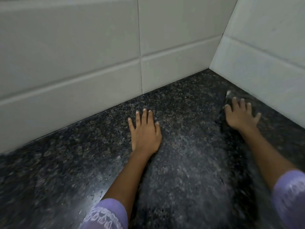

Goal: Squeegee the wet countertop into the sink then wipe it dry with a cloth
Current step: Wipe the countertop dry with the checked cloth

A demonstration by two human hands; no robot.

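The dark speckled granite countertop fills the lower view and runs into a corner of white tiled walls. My left hand lies flat on it, fingers spread, holding nothing. My right hand presses down with spread fingers on a dark grey cloth near the right wall. The cloth is blurred and mostly hidden under the hand; a light corner of it shows beyond the fingertips. Small water drops glisten beside my left forearm. No sink or squeegee is in view.
The back tiled wall and the right tiled wall meet at a corner just beyond my right hand. Both of my forearms end in lilac sleeves at the bottom edge.
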